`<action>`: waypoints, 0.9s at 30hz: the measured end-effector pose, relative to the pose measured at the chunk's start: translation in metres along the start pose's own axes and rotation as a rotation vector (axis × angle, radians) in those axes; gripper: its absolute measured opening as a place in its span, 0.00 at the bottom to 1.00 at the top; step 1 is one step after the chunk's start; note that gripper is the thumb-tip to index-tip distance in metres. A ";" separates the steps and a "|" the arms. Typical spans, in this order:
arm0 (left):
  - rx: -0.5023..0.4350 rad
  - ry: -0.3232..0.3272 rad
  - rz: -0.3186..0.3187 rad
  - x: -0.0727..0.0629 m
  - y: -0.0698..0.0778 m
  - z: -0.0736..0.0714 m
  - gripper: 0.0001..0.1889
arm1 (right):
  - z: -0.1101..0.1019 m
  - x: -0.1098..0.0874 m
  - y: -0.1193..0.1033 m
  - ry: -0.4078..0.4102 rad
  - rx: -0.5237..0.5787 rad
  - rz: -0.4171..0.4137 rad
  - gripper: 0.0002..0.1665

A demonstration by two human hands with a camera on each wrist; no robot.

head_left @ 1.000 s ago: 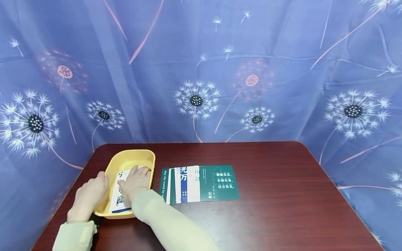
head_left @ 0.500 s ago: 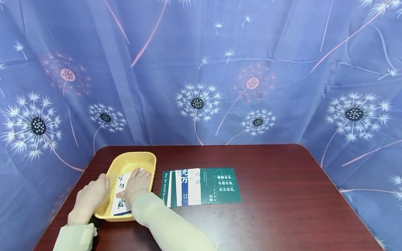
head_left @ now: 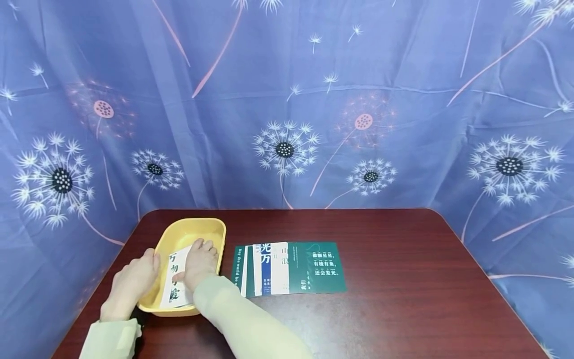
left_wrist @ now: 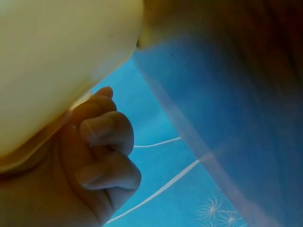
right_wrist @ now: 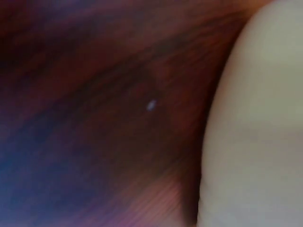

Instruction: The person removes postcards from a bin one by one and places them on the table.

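Note:
A yellow plastic basin [head_left: 190,227] stands at the table's left side. My left hand [head_left: 134,279] holds its left rim; in the left wrist view, curled fingers [left_wrist: 106,130] lie under the basin's edge [left_wrist: 61,80]. Inside lies a white card [head_left: 172,289] printed with black characters. My right hand [head_left: 199,262] reaches into the basin and lies over the card's right part, thumb toward its middle. Whether it pinches a card is hidden. The right wrist view has only the basin's outer wall [right_wrist: 255,123] and the table, both blurred.
Right of the basin, overlapping green, white and blue cards [head_left: 280,269] form a row on the dark red wooden table [head_left: 403,289]. The rightmost is a wide green card [head_left: 320,267]. A blue dandelion-print curtain [head_left: 287,99] hangs behind the table and at its sides.
The right thumb has shifted a little over the white card. A dark blue strip under that card's lower edge has gone from sight. The left hand keeps its place on the rim.

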State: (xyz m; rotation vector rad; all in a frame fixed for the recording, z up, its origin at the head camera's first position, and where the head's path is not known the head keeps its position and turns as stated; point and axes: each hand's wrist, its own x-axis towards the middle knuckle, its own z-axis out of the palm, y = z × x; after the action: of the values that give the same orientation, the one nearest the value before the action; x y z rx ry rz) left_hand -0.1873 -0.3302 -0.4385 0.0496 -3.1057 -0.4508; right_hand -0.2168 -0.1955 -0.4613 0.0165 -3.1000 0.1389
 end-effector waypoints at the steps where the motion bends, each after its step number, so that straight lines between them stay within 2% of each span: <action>1: 0.000 0.002 0.001 0.000 0.000 0.000 0.21 | -0.001 0.000 0.001 0.008 0.043 -0.006 0.67; 7: -0.003 -0.010 -0.006 0.001 -0.001 -0.002 0.22 | -0.008 0.002 0.004 0.059 0.210 -0.015 0.54; 9: -0.004 -0.009 -0.010 0.000 -0.001 -0.001 0.22 | -0.010 0.002 0.006 0.071 0.257 -0.006 0.47; 13: -0.013 0.004 -0.006 0.000 0.002 0.003 0.22 | -0.014 0.003 0.014 0.083 0.419 0.003 0.30; 16: -0.016 0.015 0.000 0.001 0.004 0.006 0.21 | -0.016 0.004 0.018 0.104 0.523 -0.006 0.26; 19: -0.013 0.020 -0.007 0.002 0.005 0.006 0.21 | -0.017 0.003 0.021 0.143 0.553 -0.046 0.26; 23: -0.012 0.017 -0.022 0.001 0.004 0.005 0.21 | -0.018 0.002 0.020 0.191 0.515 -0.109 0.25; 27: -0.009 0.013 -0.028 0.000 0.003 0.003 0.20 | -0.020 -0.001 0.018 0.199 0.491 -0.139 0.25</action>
State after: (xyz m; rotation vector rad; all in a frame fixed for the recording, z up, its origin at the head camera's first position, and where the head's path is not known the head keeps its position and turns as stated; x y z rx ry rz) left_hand -0.1872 -0.3270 -0.4403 0.0950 -3.0942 -0.4625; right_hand -0.2157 -0.1753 -0.4435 0.2162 -2.7742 0.8327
